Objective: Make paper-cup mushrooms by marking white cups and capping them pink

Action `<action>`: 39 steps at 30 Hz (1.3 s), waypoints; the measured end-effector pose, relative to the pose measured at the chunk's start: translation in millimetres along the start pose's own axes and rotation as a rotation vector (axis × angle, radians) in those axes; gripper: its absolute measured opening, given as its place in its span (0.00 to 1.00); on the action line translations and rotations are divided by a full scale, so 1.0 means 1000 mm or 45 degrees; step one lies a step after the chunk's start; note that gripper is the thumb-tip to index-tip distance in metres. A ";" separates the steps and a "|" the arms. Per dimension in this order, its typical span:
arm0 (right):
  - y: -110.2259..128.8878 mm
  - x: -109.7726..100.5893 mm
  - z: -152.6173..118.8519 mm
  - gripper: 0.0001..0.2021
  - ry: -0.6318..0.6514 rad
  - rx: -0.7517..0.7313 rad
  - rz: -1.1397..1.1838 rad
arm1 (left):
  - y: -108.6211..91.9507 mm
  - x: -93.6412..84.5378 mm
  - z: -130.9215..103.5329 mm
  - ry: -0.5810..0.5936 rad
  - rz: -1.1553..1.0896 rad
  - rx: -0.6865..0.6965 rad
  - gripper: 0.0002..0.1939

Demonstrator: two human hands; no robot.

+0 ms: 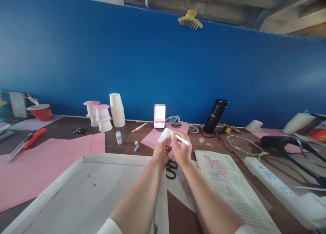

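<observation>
Near the middle of the desk, my left hand (162, 151) is closed on a small white paper cup (165, 134) that looks tilted. My right hand (182, 150) grips a white marker (182, 139), its tip at the right side of the cup. Pink paper (150, 138) lies under and behind both hands. Just below them, black scissor handles (171, 169) show between my forearms. A lit phone (160, 116) stands upright behind the hands. A small purple cap (137, 148) lies to the left.
A white tray (84, 159) fills the front left, beside pink sheets (63, 152) and a red cutter (34, 138). Stacked cups (117, 112) stand behind. To the right are a black bottle (216, 116), a printed sheet (226, 179) and a white power strip (270, 179).
</observation>
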State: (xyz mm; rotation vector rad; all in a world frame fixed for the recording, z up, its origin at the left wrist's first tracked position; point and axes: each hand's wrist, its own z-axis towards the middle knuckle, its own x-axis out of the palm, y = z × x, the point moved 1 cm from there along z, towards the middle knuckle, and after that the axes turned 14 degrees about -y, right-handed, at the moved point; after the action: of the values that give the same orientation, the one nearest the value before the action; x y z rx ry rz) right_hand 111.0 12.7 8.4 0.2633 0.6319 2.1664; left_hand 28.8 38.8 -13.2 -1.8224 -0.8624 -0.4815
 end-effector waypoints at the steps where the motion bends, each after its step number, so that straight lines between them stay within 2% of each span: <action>1: 0.000 0.000 0.000 0.08 -0.007 0.003 0.000 | 0.000 0.000 -0.001 0.002 0.001 -0.001 0.17; 10: -0.002 0.002 -0.001 0.10 -0.028 0.036 0.016 | -0.003 0.002 -0.004 -0.019 -0.031 -0.021 0.14; 22: -0.003 0.001 -0.002 0.11 -0.003 0.222 0.065 | -0.006 0.004 -0.007 -0.064 -0.050 -0.065 0.11; 39: -0.003 0.000 -0.001 0.12 0.018 0.195 0.044 | -0.007 0.004 -0.007 -0.098 -0.086 -0.127 0.10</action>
State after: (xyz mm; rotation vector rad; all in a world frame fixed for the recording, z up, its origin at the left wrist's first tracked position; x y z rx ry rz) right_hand 112.6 14.0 6.3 0.3426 0.8084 2.1571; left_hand 26.2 35.4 -3.2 -1.9180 -0.9701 -0.5083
